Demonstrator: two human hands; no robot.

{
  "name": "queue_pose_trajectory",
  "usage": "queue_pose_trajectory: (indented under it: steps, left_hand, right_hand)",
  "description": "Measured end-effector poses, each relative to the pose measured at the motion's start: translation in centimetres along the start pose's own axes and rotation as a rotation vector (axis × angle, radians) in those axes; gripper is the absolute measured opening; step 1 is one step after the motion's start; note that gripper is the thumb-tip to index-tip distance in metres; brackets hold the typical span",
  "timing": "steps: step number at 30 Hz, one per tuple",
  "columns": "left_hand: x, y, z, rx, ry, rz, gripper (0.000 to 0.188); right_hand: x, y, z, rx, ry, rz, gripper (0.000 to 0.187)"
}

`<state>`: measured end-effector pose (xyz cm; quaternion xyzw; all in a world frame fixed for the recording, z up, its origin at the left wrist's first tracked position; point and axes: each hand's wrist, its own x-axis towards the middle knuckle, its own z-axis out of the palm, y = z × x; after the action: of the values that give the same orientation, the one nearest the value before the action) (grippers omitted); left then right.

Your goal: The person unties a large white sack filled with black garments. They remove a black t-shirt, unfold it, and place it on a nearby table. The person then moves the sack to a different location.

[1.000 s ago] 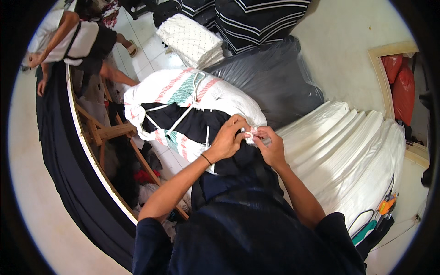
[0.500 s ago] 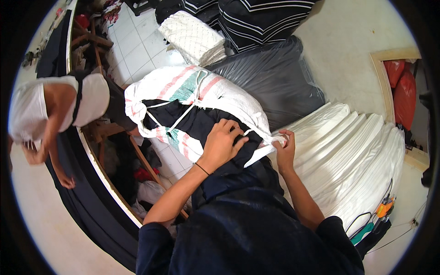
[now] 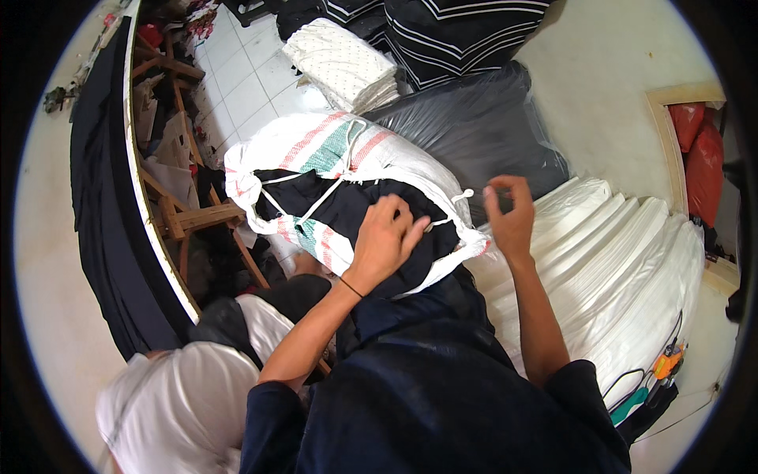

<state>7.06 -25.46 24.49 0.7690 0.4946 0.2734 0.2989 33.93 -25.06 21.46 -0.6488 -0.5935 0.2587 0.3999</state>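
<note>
White sack (image 3: 407, 160), long axis upper left to lower right; left hand (image 3: 387, 238) loosely spread, right hand (image 3: 512, 220) likewise

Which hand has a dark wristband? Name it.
The left hand, over the black cloth: a thin dark band circles its wrist; the right hand has none.

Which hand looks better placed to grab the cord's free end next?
Probably the right hand: it looks empty and nearer the cord end; the left hand is over the black cloth.
</note>
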Motion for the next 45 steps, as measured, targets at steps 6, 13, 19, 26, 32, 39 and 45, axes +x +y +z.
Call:
queue_pose_trajectory:
  steps: [6,13,19,26,32,39,45]
  left_hand:
    - [8.1,-0.2,-1.1,-0.526,0.268,-0.314,0.039]
    - [0.5,-2.0,-3.4,-0.209,0.348,-0.356,0.027]
    - [-7.9,-3.1,-1.3,0.234,0.027,-0.381,0.027]
    - [-8.5,-2.1,-3.8,-0.806,0.067,-0.912,0.032]
    - [-7.6,4.2,-19.2,-1.399,0.367,-0.617,0.033]
    - [-2.5,6.0,-22.7,-0.889,0.528,-0.246,0.047]
    - [4.6,5.0,-22.3,0.273,0.469,0.128,0.034]
  right_hand:
    - [-5.2,-2.1,3.7,-0.298,-0.414,-0.394,0.021]
    - [-6.2,-3.6,2.5,-0.232,-0.638,-0.186,0.026]
    - [-5.2,-7.8,2.9,-0.358,-0.685,-0.454,0.01]
    - [2.3,-7.6,5.0,-0.387,-0.182,-0.356,0.022]
    - [1.6,-9.9,3.7,0.054,-0.792,-0.219,0.014]
    - [3.9,-10.5,7.7,0.041,-0.312,-0.424,0.046]
    - [8.3,-7.8,7.3,-0.449,-0.816,-0.351,0.07]
